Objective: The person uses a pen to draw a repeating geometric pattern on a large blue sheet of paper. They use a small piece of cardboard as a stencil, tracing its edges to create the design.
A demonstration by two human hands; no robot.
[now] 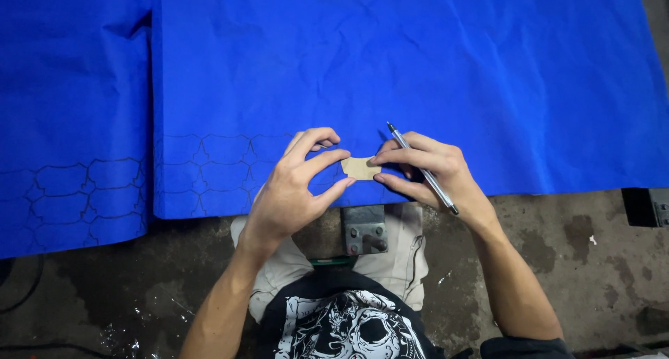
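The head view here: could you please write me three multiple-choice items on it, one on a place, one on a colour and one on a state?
1. Where is the small tan template?
A. Pinched between the left hand and the right hand, over the near edge of the sheet
B. Flat on the floor
C. In a pocket

2. What colour is the large sheet?
A. Red
B. Blue
C. White

3. How is the pen placed?
A. Lying loose on the sheet
B. Standing in a cup
C. Held in the right hand, slanting across its fingers

Answers: 1 A, fingertips of both hands meet on the template. 2 B, the sheet is bright blue, with outlines drawn at its left. 3 C, the pen passes through the right hand.
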